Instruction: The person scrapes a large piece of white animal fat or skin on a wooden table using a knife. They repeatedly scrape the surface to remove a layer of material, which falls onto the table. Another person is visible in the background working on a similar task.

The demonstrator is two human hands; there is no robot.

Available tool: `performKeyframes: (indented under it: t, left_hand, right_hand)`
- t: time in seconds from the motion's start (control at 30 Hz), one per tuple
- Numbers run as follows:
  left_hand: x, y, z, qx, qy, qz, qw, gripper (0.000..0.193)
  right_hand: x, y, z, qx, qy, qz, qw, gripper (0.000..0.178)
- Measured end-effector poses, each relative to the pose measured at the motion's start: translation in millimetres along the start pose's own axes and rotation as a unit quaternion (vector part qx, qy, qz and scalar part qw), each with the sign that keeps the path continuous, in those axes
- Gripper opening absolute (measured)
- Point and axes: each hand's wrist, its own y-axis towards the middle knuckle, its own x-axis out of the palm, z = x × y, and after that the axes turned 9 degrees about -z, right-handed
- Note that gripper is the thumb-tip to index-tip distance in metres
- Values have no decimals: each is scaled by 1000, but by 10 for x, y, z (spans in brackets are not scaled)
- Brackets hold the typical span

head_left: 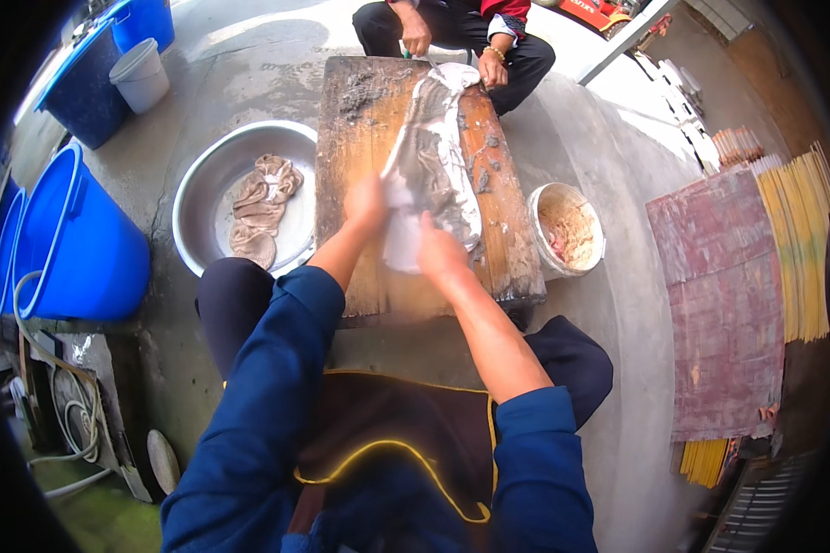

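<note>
A long, limp white and grey sheet that looks like tripe (425,166) lies lengthwise on a thick wooden board (360,147), soiled with grey scrapings. My left hand (367,201) is at the left edge of its near part; motion blur smears the fingers. My right hand (443,251) is closed at the near end, thumb pointing away from me. What it grips is hidden in the blur. Between my hands the whitish near end (403,244) is also blurred. Across the board, another person's hands (492,67) are at the far end of the sheet, one near a thin tool.
Left of the board stands a wide metal basin (194,207) holding brownish folded pieces (266,198). A white bucket (590,263) with pale, lumpy contents is at the right. Blue tubs (101,244) and a hose (92,405) are far left; stacked reddish boards (719,304) are far right.
</note>
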Motion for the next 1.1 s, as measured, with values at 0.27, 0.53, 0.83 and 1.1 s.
performKeyframes:
  t: [0.27,0.53,0.83,1.1]
  left_hand:
    - [17,-16,6,9,-31,35,999,17]
    - [-19,-126,25,21,-25,47,998,16]
    - [23,-70,56,31,-19,41,998,15]
    - [85,-92,67,51,-10,32,998,15]
  right_hand:
    - [-118,-118,-181,-11,27,-8,1000,61]
    - [125,-197,144,28,31,-11,999,56]
    - [252,-56,291,44,7,29,999,65]
    - [253,-80,-95,3,56,40,998,62]
